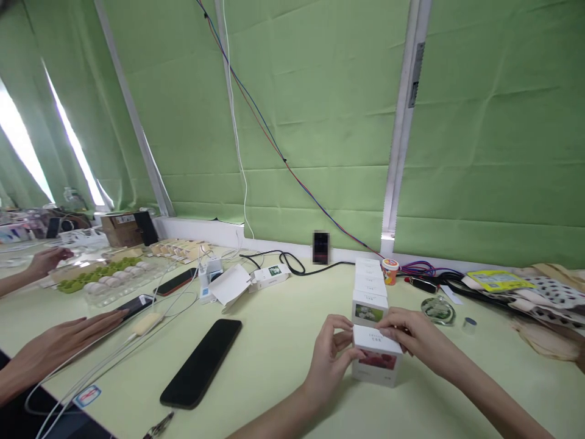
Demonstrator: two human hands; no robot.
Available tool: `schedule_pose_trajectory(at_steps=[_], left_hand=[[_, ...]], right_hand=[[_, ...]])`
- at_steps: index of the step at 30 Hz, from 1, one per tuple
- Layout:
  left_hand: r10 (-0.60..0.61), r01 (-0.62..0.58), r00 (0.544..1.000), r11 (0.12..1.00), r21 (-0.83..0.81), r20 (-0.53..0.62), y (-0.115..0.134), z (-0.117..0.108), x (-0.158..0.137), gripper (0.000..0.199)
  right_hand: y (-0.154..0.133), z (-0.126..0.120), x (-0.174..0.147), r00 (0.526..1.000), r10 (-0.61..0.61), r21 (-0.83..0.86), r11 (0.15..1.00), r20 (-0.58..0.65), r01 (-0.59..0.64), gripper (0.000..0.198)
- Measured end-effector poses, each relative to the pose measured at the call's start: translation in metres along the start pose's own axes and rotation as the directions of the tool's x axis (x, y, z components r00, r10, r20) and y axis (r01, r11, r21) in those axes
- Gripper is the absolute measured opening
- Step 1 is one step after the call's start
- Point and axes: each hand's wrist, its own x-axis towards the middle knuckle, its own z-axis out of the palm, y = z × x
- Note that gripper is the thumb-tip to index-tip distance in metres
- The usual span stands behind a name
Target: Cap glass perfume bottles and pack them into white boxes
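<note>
A small white box with a red picture (377, 364) stands at the near end of a row of similar boxes. My left hand (331, 356) grips its left side, with the thumb at the front top edge. From the right, my right hand (411, 335) has its fingers pressed on the top right edge of the same box. Directly behind is a white box with a green and white flower picture (369, 312). Further white boxes (369, 274) continue the row toward the wall, their fronts mostly hidden.
A black phone (201, 364) lies left of my hands. Another person's hand (68, 341) rests by a second phone (137, 305), among white cables. An opened white carton (269, 277), an orange-labelled jar (390, 271), a glass ashtray (437, 310) and a yellow packet (500, 280) are around.
</note>
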Motion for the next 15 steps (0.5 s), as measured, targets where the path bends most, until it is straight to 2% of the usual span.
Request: schedule_pose_trajectory(at_steps=[4, 7, 13, 15], left_hand=[[0.020, -0.049, 0.993, 0.969, 0.243, 0.119, 0.002, -0.004, -0.002, 0.024], [0.016, -0.067, 0.988, 0.940, 0.333, 0.152, 0.002, -0.007, -0.002, 0.024], [0.018, -0.093, 0.986, 0.887, 0.452, 0.167, 0.006, -0.005, 0.002, 0.025], [0.005, -0.096, 0.982, 0.875, 0.474, 0.190, 0.009, -0.004, 0.001, 0.026]], right_hand=[[0.005, 0.002, 0.002, 0.994, 0.100, 0.191, 0.976, 0.041, -0.106, 0.033], [0.009, 0.004, 0.003, 0.988, 0.145, 0.303, 0.940, 0.061, -0.156, 0.036], [0.012, 0.009, 0.004, 0.977, 0.210, 0.333, 0.919, 0.033, -0.209, 0.028], [0.012, 0.011, 0.005, 0.985, 0.174, 0.297, 0.941, -0.007, -0.164, 0.025]])
